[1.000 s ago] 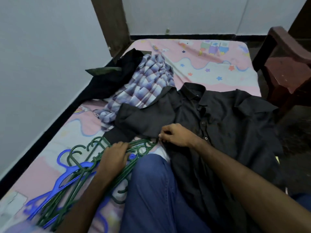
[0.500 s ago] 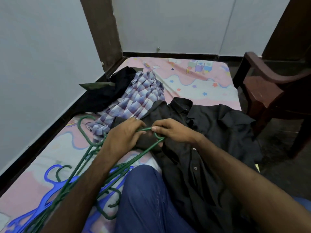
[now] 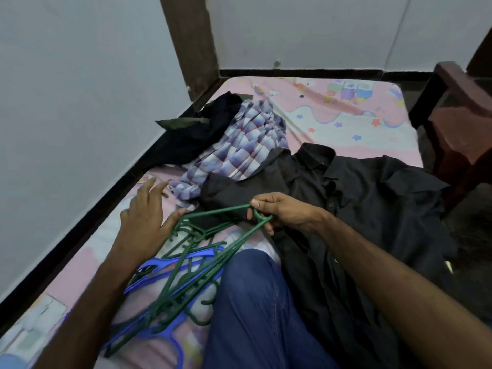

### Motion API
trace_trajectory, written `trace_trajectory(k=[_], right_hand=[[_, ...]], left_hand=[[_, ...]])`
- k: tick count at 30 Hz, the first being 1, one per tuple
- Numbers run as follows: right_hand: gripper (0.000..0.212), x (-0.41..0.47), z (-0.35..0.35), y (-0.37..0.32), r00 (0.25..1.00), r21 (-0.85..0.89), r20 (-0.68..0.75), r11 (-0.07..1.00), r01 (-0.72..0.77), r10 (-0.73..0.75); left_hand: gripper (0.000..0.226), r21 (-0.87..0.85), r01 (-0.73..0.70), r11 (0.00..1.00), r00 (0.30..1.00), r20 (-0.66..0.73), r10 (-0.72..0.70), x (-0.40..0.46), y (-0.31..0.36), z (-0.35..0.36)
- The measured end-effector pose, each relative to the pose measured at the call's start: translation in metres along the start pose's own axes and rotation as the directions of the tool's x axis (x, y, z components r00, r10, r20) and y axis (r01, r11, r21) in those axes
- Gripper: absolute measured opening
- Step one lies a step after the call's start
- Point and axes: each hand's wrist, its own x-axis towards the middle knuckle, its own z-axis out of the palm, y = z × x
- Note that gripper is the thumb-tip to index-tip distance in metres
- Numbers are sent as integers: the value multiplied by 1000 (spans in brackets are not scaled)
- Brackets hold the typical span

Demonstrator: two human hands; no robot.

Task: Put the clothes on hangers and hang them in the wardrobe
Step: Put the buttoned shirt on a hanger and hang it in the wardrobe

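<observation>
One hanger being drawn from the tangled pile, head view.
Right hand (image 3: 282, 213) pinches a green hanger (image 3: 229, 230) at its hook, over the black shirt (image 3: 346, 198) on the bed (image 3: 346, 113); left hand (image 3: 145, 218) spread, empty. Next, judged: free it, thread the collar. Three garments counted, including a checked shirt (image 3: 239, 153); hanger count unclear.
</observation>
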Motion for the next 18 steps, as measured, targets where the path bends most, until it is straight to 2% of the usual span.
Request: trace_trajectory(k=[2, 4, 5, 7, 9, 10, 12, 14, 16, 18], right_hand=[[31, 6, -2, 0, 996, 47, -93, 999, 14, -10], [30, 6, -18, 6, 974, 117, -224, 992, 53, -26], [30, 3, -30, 9, 956, 149, -293, 987, 66, -19], [30, -8, -59, 14, 901, 141, -434, 988, 63, 4], [32, -20, -88, 13, 814, 85, -581, 996, 42, 15], [33, -26, -102, 12, 761, 71, -648, 997, 24, 28], [37, -33, -136, 10, 647, 69, -758, 997, -44, 81], [35, -36, -178, 12, 551, -30, -832, 985, -170, 69], [24, -36, -221, 17, 485, -200, -875, 913, -355, -3], [21, -30, -253, 21, 471, -281, -882, 813, -509, -10]], left_hand=[[73, -4, 14, 1000, 1000, 4, -14, 1, -13, -6], [75, -88, 54, 995, 993, 107, -44, 8, -17, -10], [66, -122, 90, 988, 978, 196, -65, 13, -13, -11], [35, -237, 136, 962, 932, 360, -43, 27, 5, -6], [17, -434, 190, 880, 905, 426, 15, 48, 34, 4], [17, -488, 186, 853, 903, 427, 47, 60, 50, 9], [16, -488, 101, 867, 927, 362, 95, 91, 78, 20], [11, -363, -39, 931, 972, 204, 120, 129, 99, 32], [6, -207, -130, 970, 985, 89, 151, 165, 118, 42], [9, -102, -199, 975, 975, 84, 207, 198, 135, 55]])
